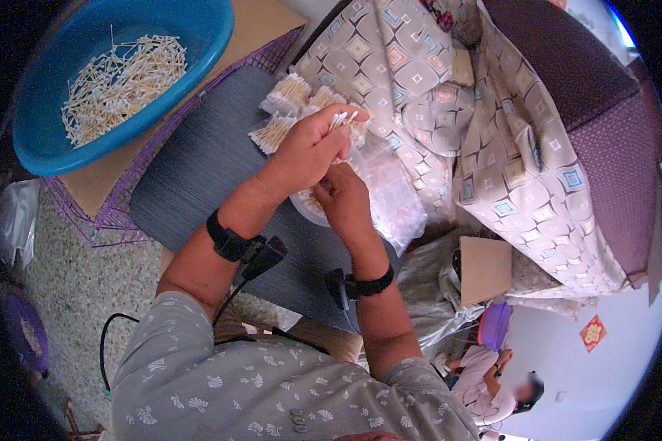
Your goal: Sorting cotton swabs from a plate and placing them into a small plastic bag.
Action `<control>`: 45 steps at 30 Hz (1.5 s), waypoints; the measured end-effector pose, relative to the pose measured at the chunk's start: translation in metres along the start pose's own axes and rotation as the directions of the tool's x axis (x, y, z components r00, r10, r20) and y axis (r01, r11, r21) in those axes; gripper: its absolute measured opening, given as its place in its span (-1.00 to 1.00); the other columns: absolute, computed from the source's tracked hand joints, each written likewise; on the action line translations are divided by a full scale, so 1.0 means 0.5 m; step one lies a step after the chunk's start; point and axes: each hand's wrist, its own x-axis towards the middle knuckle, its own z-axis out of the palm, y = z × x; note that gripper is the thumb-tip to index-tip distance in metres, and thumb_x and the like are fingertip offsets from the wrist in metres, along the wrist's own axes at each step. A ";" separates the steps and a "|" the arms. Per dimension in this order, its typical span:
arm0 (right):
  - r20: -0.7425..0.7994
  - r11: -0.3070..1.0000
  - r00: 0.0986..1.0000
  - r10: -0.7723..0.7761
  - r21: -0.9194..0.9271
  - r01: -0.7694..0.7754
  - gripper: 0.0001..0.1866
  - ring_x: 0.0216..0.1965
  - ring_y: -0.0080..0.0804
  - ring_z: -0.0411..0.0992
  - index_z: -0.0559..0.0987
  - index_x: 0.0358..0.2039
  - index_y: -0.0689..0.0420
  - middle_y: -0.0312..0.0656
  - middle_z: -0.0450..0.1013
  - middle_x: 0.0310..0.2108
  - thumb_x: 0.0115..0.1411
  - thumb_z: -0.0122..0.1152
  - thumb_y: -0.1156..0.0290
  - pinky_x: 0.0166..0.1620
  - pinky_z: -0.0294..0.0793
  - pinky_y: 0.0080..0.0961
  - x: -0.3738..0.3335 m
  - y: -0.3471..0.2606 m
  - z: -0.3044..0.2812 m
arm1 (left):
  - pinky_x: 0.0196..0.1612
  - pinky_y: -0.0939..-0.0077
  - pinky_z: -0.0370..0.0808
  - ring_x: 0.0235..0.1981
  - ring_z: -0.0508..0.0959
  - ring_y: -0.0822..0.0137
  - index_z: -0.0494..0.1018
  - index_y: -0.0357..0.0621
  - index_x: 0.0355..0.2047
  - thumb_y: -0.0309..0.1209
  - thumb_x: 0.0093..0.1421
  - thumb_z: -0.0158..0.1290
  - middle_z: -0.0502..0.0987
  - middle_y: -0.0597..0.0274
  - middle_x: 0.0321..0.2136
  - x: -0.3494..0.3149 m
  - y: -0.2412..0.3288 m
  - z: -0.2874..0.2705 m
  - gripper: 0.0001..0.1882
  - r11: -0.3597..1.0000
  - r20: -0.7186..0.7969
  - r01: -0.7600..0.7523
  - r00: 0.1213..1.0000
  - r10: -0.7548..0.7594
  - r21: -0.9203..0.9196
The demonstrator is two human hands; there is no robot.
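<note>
Two hands are working close together over a grey-striped board. The left hand is curling over from above, its grip pinching a small bunch of cotton swabs whose white tips are sticking out past the fingertips. The right hand is sitting just below it, its grip clenching the mouth of a clear plastic bag that is sagging down toward the patterned cloth on the right. Both wrists are wearing black bands with small clipped devices. Several filled packets of swabs are lying on the far end of the board, just beyond the hands. Well apart to the upper left, a blue basin is holding a loose heap of swabs and is resting on a cardboard sheet atop a purple wire rack. Another person is sitting at the lower right.
</note>
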 end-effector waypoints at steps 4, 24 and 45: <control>-0.011 0.987 0.998 0.054 0.150 -0.052 -0.80 -0.28 -0.05 0.48 0.55 -0.31 0.13 -0.03 0.47 -0.32 0.04 0.25 0.37 -0.22 0.45 -0.24 -0.005 0.001 -0.007 | -0.52 0.75 0.22 -0.56 0.26 0.64 0.40 -0.07 0.06 -0.37 0.33 -0.16 0.31 0.48 -0.58 0.000 0.007 0.000 -0.68 1.000 -0.004 0.014 1.000 -0.014 0.013; -0.264 0.734 0.891 0.369 0.671 -0.105 -0.92 -0.61 -0.68 0.37 0.53 -0.37 0.19 -0.34 0.46 -0.55 0.17 0.23 0.47 -0.56 0.33 -0.74 0.004 0.006 -0.078 | -0.54 0.73 0.27 -0.58 0.29 0.67 0.43 -0.15 -0.14 -0.38 0.32 -0.12 0.34 0.50 -0.58 0.004 -0.029 -0.002 -0.80 0.999 -0.002 -0.009 1.000 0.009 0.051; -0.442 0.603 0.833 0.333 0.779 0.173 -0.93 -0.62 -0.64 0.33 0.44 -0.30 0.21 -0.19 0.49 -0.45 0.22 0.14 0.53 -0.57 0.34 -0.69 -0.008 -0.011 -0.104 | -0.45 0.56 0.40 -0.51 0.43 0.58 0.51 -0.25 -0.36 -0.31 0.22 0.09 0.49 0.32 -0.56 -0.002 -0.012 0.001 -0.78 0.974 0.091 0.000 0.996 -0.022 0.228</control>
